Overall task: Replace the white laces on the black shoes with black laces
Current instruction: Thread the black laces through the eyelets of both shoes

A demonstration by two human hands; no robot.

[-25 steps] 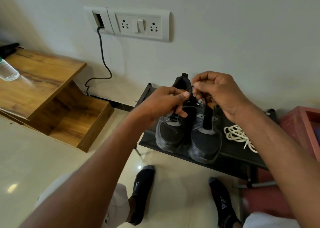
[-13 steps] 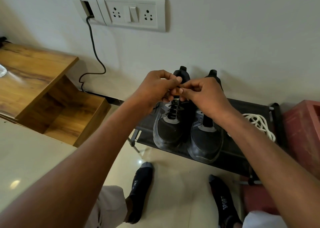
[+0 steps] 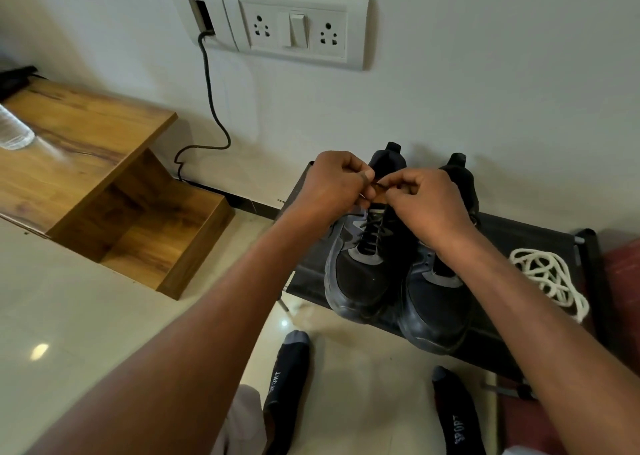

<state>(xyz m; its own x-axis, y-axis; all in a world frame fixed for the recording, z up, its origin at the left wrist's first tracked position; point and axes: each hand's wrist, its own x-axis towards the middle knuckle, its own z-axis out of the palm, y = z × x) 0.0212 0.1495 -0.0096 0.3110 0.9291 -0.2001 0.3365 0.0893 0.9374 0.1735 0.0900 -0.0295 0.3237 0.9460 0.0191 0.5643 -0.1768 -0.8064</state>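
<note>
1. Where the two hands meet above the left shoe, the left hand and the right hand each have fingers curled, pinching the ends of the black lace between thumb and fingertips.
2. The black lace is threaded in crossings down the left shoe's eyelets; its ends rise into the pinch.
3. The right shoe stands touching the left one, toes toward the viewer; the right forearm hides its lacing.
4. Both shoes rest on a black rack set against the wall.
5. The white laces lie in a loose heap on the rack, right of the shoes and apart from them.
6. Two feet in dark socks stand on the tiled floor before the rack.
7. A wooden shelf unit stands at left; a socket panel with a cable is on the wall.
</note>
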